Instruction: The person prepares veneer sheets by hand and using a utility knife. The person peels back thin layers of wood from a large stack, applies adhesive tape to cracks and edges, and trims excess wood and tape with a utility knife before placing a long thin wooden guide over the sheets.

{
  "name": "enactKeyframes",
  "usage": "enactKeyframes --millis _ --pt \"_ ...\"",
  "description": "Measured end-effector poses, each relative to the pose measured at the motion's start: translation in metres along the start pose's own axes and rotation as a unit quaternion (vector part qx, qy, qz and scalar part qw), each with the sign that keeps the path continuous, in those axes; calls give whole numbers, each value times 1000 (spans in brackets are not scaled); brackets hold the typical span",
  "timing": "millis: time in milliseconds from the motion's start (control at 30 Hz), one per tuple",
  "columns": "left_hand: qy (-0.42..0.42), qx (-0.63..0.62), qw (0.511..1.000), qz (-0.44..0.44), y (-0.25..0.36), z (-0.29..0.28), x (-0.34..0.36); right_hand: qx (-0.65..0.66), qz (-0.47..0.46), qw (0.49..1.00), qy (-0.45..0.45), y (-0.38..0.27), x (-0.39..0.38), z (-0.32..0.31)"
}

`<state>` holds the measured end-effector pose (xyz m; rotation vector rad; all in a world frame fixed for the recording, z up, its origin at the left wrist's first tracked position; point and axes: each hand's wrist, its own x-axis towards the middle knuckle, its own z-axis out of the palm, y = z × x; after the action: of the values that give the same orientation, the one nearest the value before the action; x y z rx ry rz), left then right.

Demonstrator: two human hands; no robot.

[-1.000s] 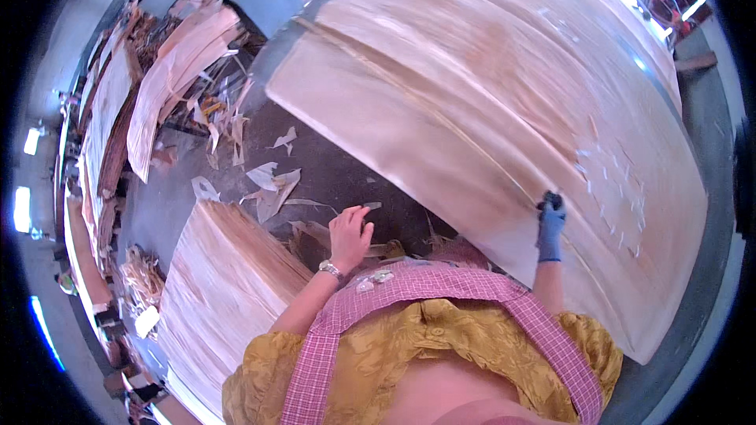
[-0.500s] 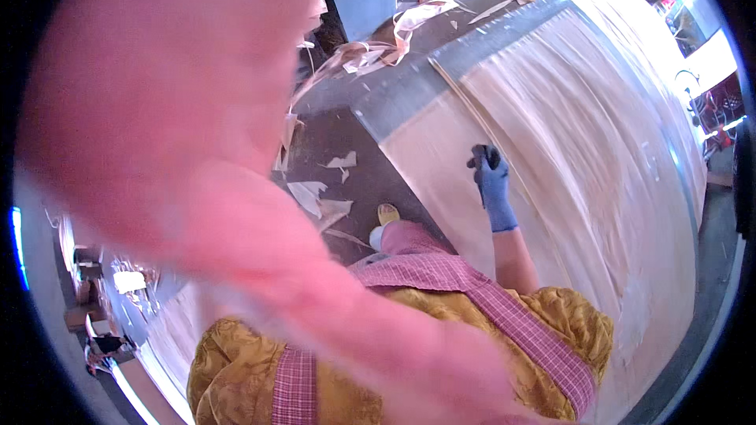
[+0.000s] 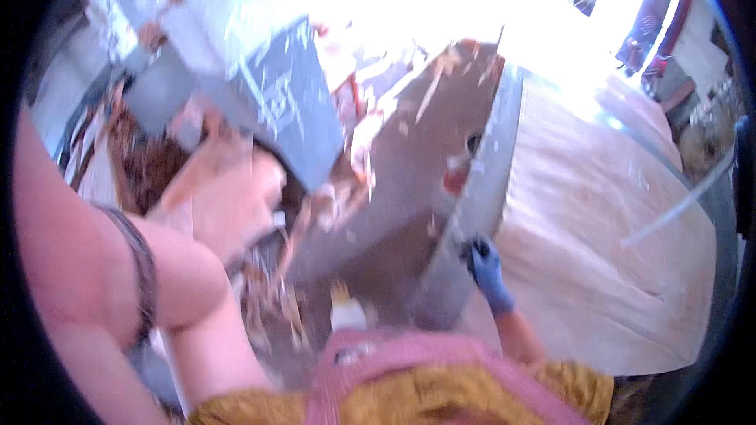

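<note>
My left hand is raised close at the left, large and blurred. It is bare, with a dark band around the wrist, and its fingers are hidden at the picture's rim. Lower down, my right hand wears a blue glove with black fingers. These fingers are curled closed, and whatever they may hold is too blurred to make out. The right hand is over the grey edge of a work surface, beside a broad stack of pale, thin, veneer-like sheets.
Torn pale scraps litter the dark floor left of the work surface. A blue-grey box-like panel stands at the far left, near a pale tan stack. A whitish strip crosses the right side.
The view has swung left, bringing the panel and scraps further in. My left arm no longer crosses the middle. My right hand has gone from over the sheets to the grey edge.
</note>
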<state>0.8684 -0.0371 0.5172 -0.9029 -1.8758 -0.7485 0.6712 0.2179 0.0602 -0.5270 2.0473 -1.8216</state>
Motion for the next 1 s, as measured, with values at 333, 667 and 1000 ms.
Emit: enactKeyframes --millis 333,667,1000 --pt "16 -219 975 21 -257 -85 25 107 58 963 240 -7 12 118" --pt "-39 -379 918 108 -403 23 79 -132 40 885 445 53 140 130" --pt "-48 -556 814 162 -542 184 137 -363 376 597 608 -33 142 77"
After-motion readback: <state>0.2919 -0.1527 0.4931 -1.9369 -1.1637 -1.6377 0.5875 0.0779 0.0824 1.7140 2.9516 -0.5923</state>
